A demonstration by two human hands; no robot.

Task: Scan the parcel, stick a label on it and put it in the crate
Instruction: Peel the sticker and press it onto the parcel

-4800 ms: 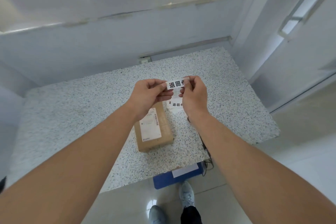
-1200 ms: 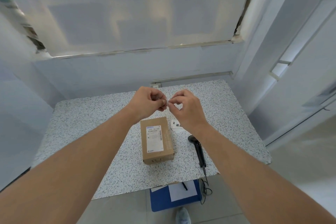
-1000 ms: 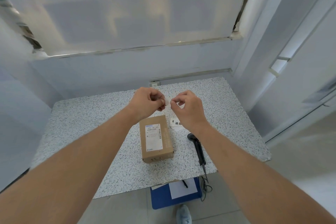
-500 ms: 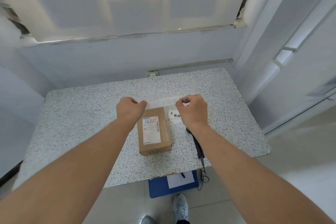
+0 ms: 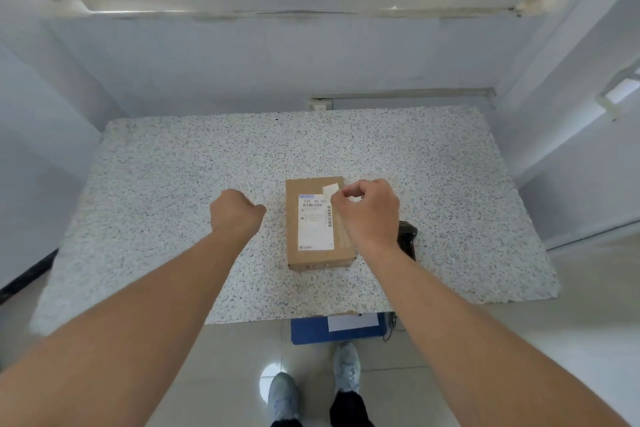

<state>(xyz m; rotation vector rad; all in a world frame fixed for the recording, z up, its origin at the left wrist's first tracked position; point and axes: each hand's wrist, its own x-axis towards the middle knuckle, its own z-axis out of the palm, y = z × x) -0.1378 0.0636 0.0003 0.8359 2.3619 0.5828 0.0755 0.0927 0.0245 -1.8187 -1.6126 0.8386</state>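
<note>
A brown cardboard parcel [image 5: 292, 236] lies flat on the speckled table [image 5: 156, 184], with a white shipping label with barcodes on its top. My right hand [image 5: 369, 213] hovers over the parcel's far right corner and pinches a small pale label [image 5: 330, 189], whose free end lies at the top edge of the box. My left hand [image 5: 237, 215] is a closed fist just left of the parcel, apart from it, with nothing visible in it. A blue crate [image 5: 311, 333] with a white sheet inside sits on the floor under the table's near edge.
A black handheld scanner [image 5: 408, 234] lies right of the parcel, partly hidden by my right wrist; its cable hangs over the near edge. White walls close in the table at the back and both sides. My shoes [image 5: 282, 395] stand on the tiled floor.
My left hand has let go of the label strip and pulled away to the left as a fist. My right hand has brought the label down onto the parcel's far right corner.
</note>
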